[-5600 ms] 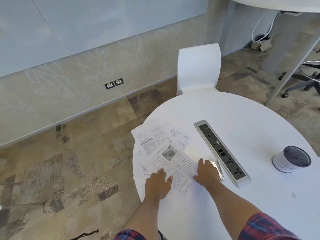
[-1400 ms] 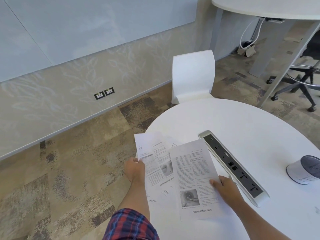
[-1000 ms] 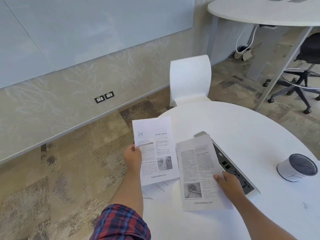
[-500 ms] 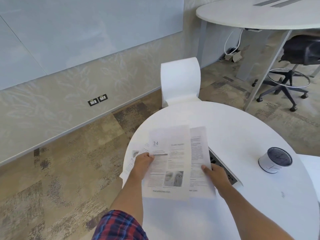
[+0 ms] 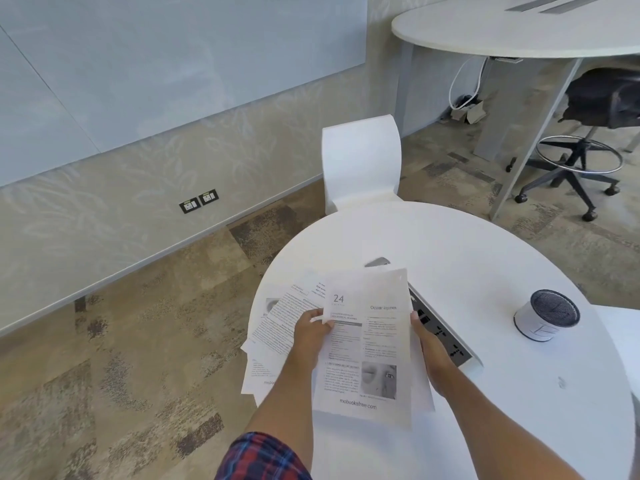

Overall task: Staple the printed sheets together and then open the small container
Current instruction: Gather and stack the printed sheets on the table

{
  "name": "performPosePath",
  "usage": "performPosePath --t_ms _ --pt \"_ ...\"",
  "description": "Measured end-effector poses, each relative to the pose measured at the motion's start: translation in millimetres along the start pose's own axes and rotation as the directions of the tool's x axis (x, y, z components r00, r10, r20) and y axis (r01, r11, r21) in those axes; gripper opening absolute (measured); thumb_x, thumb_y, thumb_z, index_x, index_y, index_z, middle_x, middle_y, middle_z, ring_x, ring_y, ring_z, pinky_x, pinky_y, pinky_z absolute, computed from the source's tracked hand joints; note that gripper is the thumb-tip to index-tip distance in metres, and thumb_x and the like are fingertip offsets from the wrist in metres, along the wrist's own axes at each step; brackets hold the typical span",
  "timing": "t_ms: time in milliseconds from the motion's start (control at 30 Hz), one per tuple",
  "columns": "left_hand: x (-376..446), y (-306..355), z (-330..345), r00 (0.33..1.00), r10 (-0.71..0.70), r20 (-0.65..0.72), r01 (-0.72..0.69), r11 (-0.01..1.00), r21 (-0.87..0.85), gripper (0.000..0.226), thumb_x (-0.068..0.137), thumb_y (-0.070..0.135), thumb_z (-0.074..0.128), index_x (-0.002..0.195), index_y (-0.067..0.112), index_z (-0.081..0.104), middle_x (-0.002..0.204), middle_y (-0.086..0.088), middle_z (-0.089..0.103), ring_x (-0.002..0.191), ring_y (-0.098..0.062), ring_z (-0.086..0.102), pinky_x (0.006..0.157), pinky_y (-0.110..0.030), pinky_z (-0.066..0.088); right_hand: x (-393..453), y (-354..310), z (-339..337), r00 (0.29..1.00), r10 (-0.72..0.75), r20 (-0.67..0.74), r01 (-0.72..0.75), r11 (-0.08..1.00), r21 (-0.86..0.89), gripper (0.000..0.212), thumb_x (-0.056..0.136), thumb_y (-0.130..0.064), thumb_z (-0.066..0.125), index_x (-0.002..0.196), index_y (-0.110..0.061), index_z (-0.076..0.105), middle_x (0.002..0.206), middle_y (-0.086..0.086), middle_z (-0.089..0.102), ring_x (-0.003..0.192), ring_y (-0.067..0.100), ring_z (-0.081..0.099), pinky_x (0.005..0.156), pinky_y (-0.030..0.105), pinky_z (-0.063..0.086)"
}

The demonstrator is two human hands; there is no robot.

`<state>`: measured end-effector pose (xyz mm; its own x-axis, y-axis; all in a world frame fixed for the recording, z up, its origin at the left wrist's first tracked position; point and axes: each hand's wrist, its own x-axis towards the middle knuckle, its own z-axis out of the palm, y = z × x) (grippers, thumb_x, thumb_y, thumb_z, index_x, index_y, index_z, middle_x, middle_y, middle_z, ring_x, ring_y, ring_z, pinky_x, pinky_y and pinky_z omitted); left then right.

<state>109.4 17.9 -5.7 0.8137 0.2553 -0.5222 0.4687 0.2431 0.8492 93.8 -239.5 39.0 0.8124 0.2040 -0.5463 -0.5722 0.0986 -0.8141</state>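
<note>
Head view looks down on a round white counter with both hands holding up a printed page, the one marked 24 with an eye photo near the bottom. Left hand pinches the page's left edge, fingers clamped on the paper with the thumb on top. Right hand grips the right edge, and it looks like a second sheet sits right behind the front one, peeking out along the lower right, so both hands seem closed on the same small stack. The stack is lifted and tilted toward the camera, not flat on the counter.

More loose printed sheets lie fanned out on the counter's left edge, under and beside the left hand, some hanging over the rim.

A long power strip runs diagonally just behind the right hand, partly hidden by the page. The small container, white and round with a dark lid still on, sits well apart on the right side of the counter.

A white chair is tucked in at the far side. Plaid sleeve shows at the bottom.
</note>
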Motion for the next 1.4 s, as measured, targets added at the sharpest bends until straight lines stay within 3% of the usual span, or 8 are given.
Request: performPosePath --t_ms 300,400,467,533,600,667,1167,1400 --pt "-17 -9 18 0.997 -0.011 0.078 0.025 0.982 -0.189 0.005 0.093 -0.003 0.066 0.095 -0.001 0.071 0.106 -0.018 0.077 0.102 -0.034 0.072 0.095 -0.047 0.056 12 21 0 0.996 -0.09 -0.015 0.088 0.994 -0.071 0.035 0.088 -0.008 0.08 0.122 -0.009 0.073 0.117 0.012 0.079 0.105 0.032 0.077 0.094 0.049 0.06" --pt "-20 -8 15 0.999 0.042 -0.019 -0.039 0.988 0.15 0.008 0.089 0.012 0.073 0.095 0.009 0.071 0.101 -0.01 0.077 0.1 -0.031 0.071 0.084 -0.036 0.056 18 30 -7 0.988 -0.104 -0.116 0.086 0.985 -0.148 0.029 0.089 -0.002 0.077 0.116 -0.01 0.075 0.109 0.009 0.081 0.099 0.029 0.078 0.087 0.044 0.062" --pt "-20 -9 7 0.982 0.163 -0.098 -0.083 0.832 0.548 0.019 0.089 0.023 0.073 0.106 0.015 0.07 0.108 0.001 0.073 0.104 -0.023 0.067 0.085 -0.029 0.051 21 33 -14 0.98 -0.105 -0.167 0.071 0.978 -0.196 0.027 0.09 -0.003 0.076 0.115 -0.011 0.076 0.106 0.006 0.082 0.098 0.029 0.077 0.089 0.047 0.061" --pt "-22 -11 -7 0.967 0.242 -0.073 -0.074 0.548 0.833 0.034 0.091 0.028 0.069 0.123 0.017 0.065 0.124 0.002 0.065 0.119 -0.021 0.062 0.1 -0.033 0.047 21 35 -20 0.977 -0.11 -0.182 0.068 0.973 -0.221 0.025 0.09 -0.003 0.076 0.114 -0.012 0.076 0.104 0.005 0.082 0.098 0.03 0.077 0.092 0.051 0.061" --pt "-23 -17 -19 0.97 0.242 0.0 -0.055 0.221 0.974 0.042 0.091 0.032 0.066 0.129 0.015 0.06 0.132 -0.001 0.058 0.126 -0.023 0.056 0.104 -0.036 0.045 22 38 -26 0.975 -0.11 -0.193 0.061 0.968 -0.244 0.023 0.09 -0.004 0.076 0.112 -0.013 0.077 0.103 0.005 0.082 0.098 0.03 0.077 0.092 0.053 0.061" --pt "-26 -28 -26 0.985 0.172 0.028 -0.037 0.051 0.998 0.043 0.089 0.033 0.066 0.127 0.014 0.058 0.13 -0.005 0.055 0.123 -0.026 0.054 0.101 -0.037 0.047 21 40 -32 0.973 -0.119 -0.197 0.065 0.964 -0.258 0.021 0.091 -0.005 0.075 0.108 -0.016 0.077 0.102 0.004 0.083 0.097 0.03 0.078 0.091 0.052 0.061" --pt "-25 -45 -22 0.982 0.159 0.103 -0.068 -0.213 0.975 0.038 0.086 0.015 0.064 0.123 0.011 0.059 0.122 -0.01 0.059 0.107 -0.025 0.063 0.09 -0.032 0.052 31 49 -47 0.965 -0.114 -0.235 0.042 0.956 -0.289 0.021 0.09 -0.007 0.077 0.109 -0.014 0.078 0.101 0.003 0.083 0.097 0.029 0.078 0.093 0.054 0.061" --pt "-19 -38 -27 0.952 0.243 0.187 -0.118 -0.274 0.955 0.051 0.091 0.014 0.062 0.138 0.012 0.041 0.123 -0.011 0.058 0.106 -0.025 0.065 0.087 -0.033 0.052 33 54 -45 0.966 -0.118 -0.23 0.046 0.954 -0.298 0.021 0.091 -0.006 0.076 0.109 -0.015 0.078 0.101 0.002 0.083 0.098 0.028 0.077 0.092 0.053 0.061"
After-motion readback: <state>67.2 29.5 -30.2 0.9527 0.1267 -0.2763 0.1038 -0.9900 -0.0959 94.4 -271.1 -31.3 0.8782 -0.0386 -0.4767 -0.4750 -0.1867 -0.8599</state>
